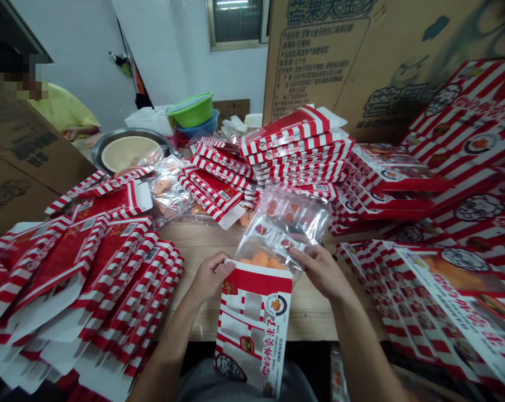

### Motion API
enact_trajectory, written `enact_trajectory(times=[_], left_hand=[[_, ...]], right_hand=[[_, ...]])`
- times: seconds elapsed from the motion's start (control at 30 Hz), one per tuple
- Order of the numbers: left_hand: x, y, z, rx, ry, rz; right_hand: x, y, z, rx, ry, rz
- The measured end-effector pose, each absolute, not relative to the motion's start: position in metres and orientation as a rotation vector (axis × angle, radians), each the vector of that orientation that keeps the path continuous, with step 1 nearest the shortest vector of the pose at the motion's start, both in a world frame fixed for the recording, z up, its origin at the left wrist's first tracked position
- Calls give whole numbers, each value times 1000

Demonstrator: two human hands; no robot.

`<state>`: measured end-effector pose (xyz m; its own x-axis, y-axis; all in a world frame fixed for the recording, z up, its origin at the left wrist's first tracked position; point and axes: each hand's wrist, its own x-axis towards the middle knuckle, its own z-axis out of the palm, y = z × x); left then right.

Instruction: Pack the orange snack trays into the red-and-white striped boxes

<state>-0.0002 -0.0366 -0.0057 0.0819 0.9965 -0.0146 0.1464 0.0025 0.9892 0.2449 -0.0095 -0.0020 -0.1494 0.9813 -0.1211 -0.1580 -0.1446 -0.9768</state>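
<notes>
The carton (252,301) is between left hand (210,276) and right hand (320,269), with the bag (269,229) at its upper end. On the desk (194,251), behind the bag, is the box stack (294,153); to its left, the bowl (129,153) is in the basin (96,154). The carton pile (105,273) lies at left, the box row (437,312) at right.

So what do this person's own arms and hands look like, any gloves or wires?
The left hand and right hand are bare: no gloves, rings or watch visible. The left forearm and right forearm narrow toward them, with no sleeves, cables or markings in view.
</notes>
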Motion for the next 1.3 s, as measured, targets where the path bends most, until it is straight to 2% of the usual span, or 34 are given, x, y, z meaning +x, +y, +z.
enact_trajectory(times=[0.17, 0.53, 0.77, 0.83, 0.97, 1.03, 1.13, 1.3], left_hand=[[0, -36, -7, 1451, 1205, 1060], [16, -54, -31, 1424, 1418, 1430], [9, -48, -17, 1518, 1288, 1264], [7, -44, -7, 1560, 1219, 1201], [12, -39, 4, 1614, 1125, 1106], [17, -40, 0, 1611, 1144, 1120], [20, -44, -13, 1561, 1233, 1212], [13, -47, -28, 1429, 1386, 1389]], right_hand=[[250, -10, 13, -1150, -1370, 1418], [256, -12, 25, -1159, -1504, 1447], [258, -10, 27, -1108, -1598, 1529], [257, -2, 28, -1071, -1539, 1394], [255, 23, 41, -1019, -1253, 854], [255, 32, 51, -1017, -1277, 749], [251, 31, 57, -1038, -1561, 864], [233, 5, 27, -865, -1841, 1512]])
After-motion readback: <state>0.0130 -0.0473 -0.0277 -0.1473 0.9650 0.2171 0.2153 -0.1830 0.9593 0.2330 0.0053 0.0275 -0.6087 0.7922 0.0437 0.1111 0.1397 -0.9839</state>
